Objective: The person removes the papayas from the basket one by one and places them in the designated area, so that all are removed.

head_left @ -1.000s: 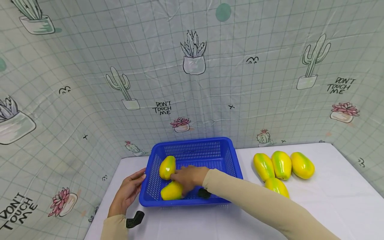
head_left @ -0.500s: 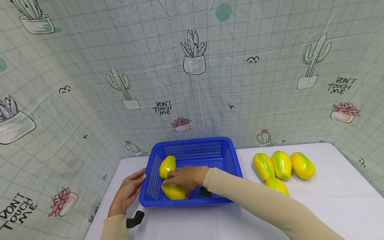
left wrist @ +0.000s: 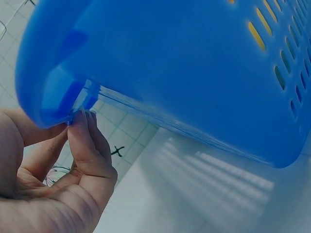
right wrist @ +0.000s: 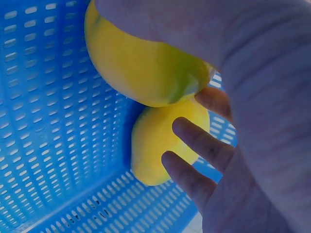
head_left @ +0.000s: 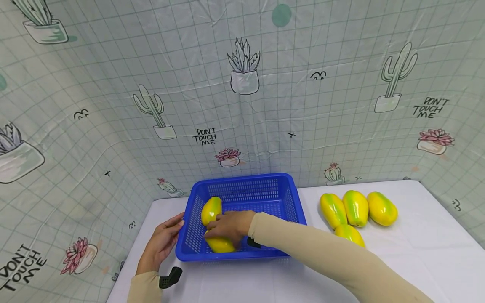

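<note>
A blue plastic basket with slotted walls stands on the table. My left hand is at its left side; in the left wrist view the thumb and fingers pinch the basket's rim. Inside, two yellow-green mangoes lie by the left wall. My right hand is over the near mango and grips it, covering its upper part. The far mango lies just behind, close to the fingertips. In the right wrist view, two straight fingers stand before the lower mango.
Several more mangoes lie grouped on the white table right of the basket. My right forearm crosses the basket's near right corner and partly hides one of them. A patterned cloth wall rises behind.
My right hand's fingers have shifted from between the two mangoes onto the near one, which has turned and slid slightly right. The left hand and the basket have stayed in place.
</note>
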Motion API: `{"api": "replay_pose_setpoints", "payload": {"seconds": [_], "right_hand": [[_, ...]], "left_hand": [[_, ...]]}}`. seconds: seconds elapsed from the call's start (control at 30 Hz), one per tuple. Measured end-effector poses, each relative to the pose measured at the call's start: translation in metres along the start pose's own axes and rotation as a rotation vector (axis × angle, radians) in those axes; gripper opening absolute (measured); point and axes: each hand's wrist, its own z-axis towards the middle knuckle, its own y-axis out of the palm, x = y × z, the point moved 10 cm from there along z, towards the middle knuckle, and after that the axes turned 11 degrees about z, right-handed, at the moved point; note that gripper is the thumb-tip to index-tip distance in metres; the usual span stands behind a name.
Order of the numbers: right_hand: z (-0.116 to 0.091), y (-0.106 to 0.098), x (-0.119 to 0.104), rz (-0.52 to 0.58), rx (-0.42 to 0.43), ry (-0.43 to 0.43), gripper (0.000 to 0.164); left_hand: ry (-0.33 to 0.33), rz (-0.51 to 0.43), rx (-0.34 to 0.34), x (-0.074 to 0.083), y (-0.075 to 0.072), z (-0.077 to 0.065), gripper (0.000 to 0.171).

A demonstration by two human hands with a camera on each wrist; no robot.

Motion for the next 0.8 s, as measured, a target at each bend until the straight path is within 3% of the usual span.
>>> {"api": "replay_pose_setpoints", "payload": {"seconds": [0.4, 0.8], "right_hand": [[-0.007, 0.006, 0.020, 0.096, -0.039, 0.111, 0.074], [-0.020, 0.012, 0.035, 0.134, -0.033, 0.117, 0.089]], "left_hand": [[-0.008, -0.004, 0.002, 0.000, 0.002, 0.001, 0.055], [-0.009, -0.004, -0.002, -0.002, 0.000, 0.001, 0.055]]}}
